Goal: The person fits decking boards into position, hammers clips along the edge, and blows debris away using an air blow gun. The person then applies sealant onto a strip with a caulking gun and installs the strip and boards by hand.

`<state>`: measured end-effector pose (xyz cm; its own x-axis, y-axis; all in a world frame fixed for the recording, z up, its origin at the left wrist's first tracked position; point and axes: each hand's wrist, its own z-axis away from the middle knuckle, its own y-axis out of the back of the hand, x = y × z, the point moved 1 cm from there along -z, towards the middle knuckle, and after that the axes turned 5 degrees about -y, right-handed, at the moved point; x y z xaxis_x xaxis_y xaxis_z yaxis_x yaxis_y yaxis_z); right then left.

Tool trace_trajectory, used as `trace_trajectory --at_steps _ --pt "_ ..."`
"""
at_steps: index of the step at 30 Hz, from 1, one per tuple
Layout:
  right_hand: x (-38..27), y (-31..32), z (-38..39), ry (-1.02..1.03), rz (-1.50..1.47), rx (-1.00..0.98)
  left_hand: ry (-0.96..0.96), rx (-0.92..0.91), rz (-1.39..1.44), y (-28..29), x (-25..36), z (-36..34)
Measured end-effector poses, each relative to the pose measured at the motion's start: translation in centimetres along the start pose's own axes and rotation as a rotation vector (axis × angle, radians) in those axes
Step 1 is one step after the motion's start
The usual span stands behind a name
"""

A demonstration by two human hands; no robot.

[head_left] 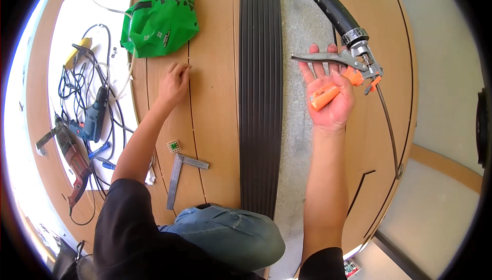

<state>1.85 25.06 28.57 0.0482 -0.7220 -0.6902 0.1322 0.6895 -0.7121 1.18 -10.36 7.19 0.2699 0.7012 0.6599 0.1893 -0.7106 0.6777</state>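
My right hand [332, 93] is raised palm up, fingers spread, with a dispensing gun [353, 67] resting on it. The gun has a grey metal trigger lever, an orange grip and a thick black tube [328, 3] running up and away. The thumb presses the orange grip against the palm. My left hand [174, 83] rests fingers-down on the brown wooden boards [215, 100], holding nothing, just below a green plastic bag [161, 18].
A black ribbed strip [260, 90] runs between the boards. A metal try square [179, 175] and a small green-and-white grid piece [173, 146] lie near my knee. Left are a blue drill [95, 118], a red rotary hammer [72, 159], tangled cables and a yellow-handled tool [77, 52].
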Motion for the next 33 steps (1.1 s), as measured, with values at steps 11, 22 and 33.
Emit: trace_trajectory --at_steps 11,22,33 --pt "3.7 -0.3 -5.5 0.028 -0.113 0.038 -0.159 -0.181 -0.156 1.7 0.3 2.5" --pt "6.5 0.5 -8.5 -0.011 -0.156 0.046 -0.148 -0.192 -0.16 1.5 -0.5 2.4" --pt "5.5 2.1 -8.0 0.063 -0.08 0.14 -0.127 -0.204 -0.193 0.4 -1.6 2.3"
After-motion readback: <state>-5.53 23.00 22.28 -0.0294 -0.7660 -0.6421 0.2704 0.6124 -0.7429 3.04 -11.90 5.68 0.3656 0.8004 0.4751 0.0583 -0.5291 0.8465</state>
